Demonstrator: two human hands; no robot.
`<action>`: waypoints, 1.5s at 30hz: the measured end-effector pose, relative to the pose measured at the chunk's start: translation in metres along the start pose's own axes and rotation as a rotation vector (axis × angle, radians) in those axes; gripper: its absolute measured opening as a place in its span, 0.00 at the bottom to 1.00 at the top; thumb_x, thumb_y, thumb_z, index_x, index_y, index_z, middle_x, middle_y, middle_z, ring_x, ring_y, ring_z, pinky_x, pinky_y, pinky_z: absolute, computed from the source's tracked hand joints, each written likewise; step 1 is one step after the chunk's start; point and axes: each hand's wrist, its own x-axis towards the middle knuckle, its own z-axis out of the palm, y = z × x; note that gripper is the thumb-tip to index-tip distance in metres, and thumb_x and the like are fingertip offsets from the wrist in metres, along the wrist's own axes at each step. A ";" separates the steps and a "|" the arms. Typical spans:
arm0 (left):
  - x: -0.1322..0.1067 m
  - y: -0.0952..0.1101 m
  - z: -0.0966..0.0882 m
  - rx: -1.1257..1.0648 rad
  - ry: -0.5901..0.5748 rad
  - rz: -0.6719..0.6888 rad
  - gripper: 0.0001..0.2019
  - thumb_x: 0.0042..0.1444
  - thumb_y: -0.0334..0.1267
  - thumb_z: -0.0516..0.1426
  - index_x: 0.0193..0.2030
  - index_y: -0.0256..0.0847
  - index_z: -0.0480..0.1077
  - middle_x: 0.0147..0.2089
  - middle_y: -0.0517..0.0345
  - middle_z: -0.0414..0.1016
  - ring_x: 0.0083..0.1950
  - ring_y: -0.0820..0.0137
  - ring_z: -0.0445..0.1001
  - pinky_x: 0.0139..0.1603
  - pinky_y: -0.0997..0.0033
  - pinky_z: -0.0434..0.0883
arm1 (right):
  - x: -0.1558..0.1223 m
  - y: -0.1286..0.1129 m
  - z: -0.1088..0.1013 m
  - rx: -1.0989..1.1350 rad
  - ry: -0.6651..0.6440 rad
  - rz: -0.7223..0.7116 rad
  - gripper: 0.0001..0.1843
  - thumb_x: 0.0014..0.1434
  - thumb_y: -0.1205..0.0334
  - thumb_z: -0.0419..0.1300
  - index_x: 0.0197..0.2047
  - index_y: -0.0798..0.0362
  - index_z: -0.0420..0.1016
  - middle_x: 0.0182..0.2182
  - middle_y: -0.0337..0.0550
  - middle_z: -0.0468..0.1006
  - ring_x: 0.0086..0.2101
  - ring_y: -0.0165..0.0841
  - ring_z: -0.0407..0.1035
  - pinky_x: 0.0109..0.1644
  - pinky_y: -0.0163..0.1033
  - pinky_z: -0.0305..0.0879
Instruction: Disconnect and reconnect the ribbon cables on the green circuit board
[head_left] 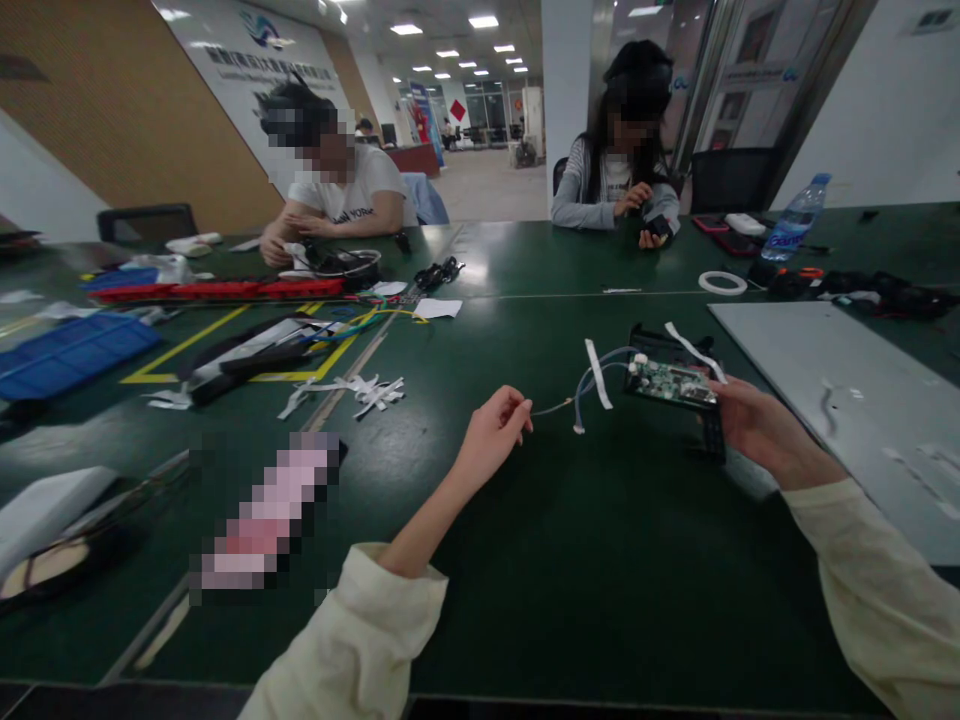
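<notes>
My right hand [765, 430] grips the right end of a black housing [712, 437] with a green circuit board [671, 383] in it, held above the table. Grey cables [581, 385] run out from the board's left side, and a white strip [598, 374] hangs on them. A second white strip [694, 350] sticks up by the board's far edge. Left of the board, my left hand [499, 425] pinches the end of one thin cable between thumb and fingers. Another cable end with a small white connector [578, 429] dangles free.
White paper strips [375, 393] and a phone [274, 510] lie to the left. A grey panel [840, 400] covers the right side, with a tape roll [722, 283] and a water bottle [796, 218] beyond. Blue tray [75, 350] at far left. Two people sit across the table.
</notes>
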 end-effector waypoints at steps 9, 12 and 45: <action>-0.002 0.019 -0.005 -0.348 -0.130 -0.154 0.19 0.62 0.50 0.49 0.48 0.38 0.69 0.47 0.49 0.75 0.48 0.66 0.73 0.47 0.66 0.69 | -0.008 0.028 0.030 -0.071 -0.210 0.174 0.19 0.52 0.64 0.65 0.48 0.49 0.74 0.41 0.40 0.79 0.36 0.30 0.75 0.35 0.31 0.71; -0.005 0.024 -0.002 -0.566 -0.311 -0.311 0.18 0.60 0.47 0.54 0.49 0.36 0.70 0.47 0.47 0.76 0.47 0.67 0.75 0.48 0.65 0.70 | -0.012 0.033 0.039 -0.086 -0.267 0.202 0.20 0.52 0.64 0.65 0.49 0.49 0.74 0.44 0.41 0.78 0.38 0.30 0.74 0.39 0.32 0.71; -0.004 0.024 -0.014 -0.615 -0.340 -0.379 0.15 0.56 0.42 0.59 0.47 0.37 0.68 0.46 0.50 0.75 0.41 0.72 0.75 0.44 0.71 0.71 | -0.027 0.045 0.064 -0.093 -0.415 0.271 0.29 0.52 0.64 0.65 0.56 0.44 0.65 0.49 0.39 0.75 0.45 0.32 0.72 0.47 0.37 0.70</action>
